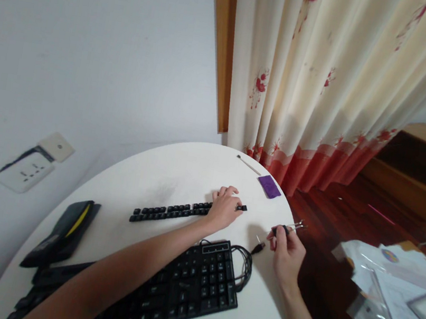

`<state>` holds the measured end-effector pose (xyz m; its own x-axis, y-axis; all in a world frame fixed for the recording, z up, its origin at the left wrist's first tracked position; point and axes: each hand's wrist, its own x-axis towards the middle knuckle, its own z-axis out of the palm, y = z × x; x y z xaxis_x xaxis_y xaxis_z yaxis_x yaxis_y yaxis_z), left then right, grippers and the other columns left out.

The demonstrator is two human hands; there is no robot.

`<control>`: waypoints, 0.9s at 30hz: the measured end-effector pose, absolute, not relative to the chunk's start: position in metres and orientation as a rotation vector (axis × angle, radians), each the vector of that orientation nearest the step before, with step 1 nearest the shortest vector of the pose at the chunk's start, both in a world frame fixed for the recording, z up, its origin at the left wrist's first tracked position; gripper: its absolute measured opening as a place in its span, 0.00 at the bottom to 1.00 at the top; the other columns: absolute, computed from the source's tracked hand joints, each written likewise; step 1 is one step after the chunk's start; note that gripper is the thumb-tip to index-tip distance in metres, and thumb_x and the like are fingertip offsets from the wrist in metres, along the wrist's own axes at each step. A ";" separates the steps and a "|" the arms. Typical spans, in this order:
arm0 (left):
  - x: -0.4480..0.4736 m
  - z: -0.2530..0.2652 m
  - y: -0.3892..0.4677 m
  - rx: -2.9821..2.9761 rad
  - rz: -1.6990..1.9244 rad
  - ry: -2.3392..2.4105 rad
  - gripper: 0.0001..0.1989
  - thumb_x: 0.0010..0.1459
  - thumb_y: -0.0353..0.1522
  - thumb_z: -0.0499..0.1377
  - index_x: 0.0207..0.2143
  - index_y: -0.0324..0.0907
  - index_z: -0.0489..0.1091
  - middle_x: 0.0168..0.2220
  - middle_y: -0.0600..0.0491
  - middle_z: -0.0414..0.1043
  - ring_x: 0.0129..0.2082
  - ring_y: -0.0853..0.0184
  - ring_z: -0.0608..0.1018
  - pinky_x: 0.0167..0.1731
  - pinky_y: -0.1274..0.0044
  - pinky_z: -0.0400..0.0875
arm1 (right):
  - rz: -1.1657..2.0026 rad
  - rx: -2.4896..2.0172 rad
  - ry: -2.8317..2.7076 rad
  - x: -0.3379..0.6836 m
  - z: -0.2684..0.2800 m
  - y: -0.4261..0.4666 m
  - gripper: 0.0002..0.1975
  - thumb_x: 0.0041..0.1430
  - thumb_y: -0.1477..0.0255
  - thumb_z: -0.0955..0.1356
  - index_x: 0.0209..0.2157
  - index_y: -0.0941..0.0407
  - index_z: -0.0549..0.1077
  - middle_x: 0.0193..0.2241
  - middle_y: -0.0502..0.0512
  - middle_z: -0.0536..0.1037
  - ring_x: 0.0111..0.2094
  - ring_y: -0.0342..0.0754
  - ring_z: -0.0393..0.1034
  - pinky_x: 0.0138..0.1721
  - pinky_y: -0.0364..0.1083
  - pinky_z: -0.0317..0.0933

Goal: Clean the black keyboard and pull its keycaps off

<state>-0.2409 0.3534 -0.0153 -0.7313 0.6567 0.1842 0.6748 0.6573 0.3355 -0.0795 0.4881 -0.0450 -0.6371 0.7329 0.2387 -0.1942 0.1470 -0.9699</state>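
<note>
My left hand (223, 210) rests palm down over the right end of two rows of loose black keycaps (173, 212). Its fingers are spread, and the thumb touches a keycap (244, 208) at the right; the keycaps under the palm are hidden. Near the table's right edge, my right hand (289, 252) is closed around a keycap puller (281, 230) with a dark handle and thin metal wires pointing right. In front of me lies a black keyboard (181, 288), partly covered by my left forearm. Its coiled cable (246, 271) and USB plug (258, 248) lie beside its upper right corner.
A small brush (249, 165) and a purple cloth (268, 186) lie at the far edge of the white round table (197, 160). A dark pouch with a yellow stripe (66, 233) is at the left. Papers and plastic bags (395, 304) stand right of the table.
</note>
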 end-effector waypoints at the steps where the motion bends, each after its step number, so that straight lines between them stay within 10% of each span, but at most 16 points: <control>1: -0.241 -0.016 0.353 -1.136 -0.606 -2.815 0.06 0.54 0.35 0.67 0.35 0.47 0.79 0.55 0.51 0.66 0.55 0.55 0.64 0.50 0.63 0.57 | 1.585 -0.528 -1.690 -0.079 -0.045 0.488 0.17 0.63 0.60 0.67 0.28 0.58 0.72 0.20 0.48 0.71 0.19 0.41 0.59 0.22 0.42 0.55; 27: -0.144 0.040 0.233 -1.284 -1.046 -2.974 0.05 0.60 0.30 0.61 0.38 0.46 0.77 0.39 0.54 0.77 0.41 0.64 0.77 0.46 0.72 0.69 | 1.708 -0.073 -2.132 -0.077 -0.011 0.444 0.09 0.64 0.65 0.67 0.34 0.56 0.74 0.26 0.52 0.76 0.24 0.44 0.69 0.27 0.42 0.64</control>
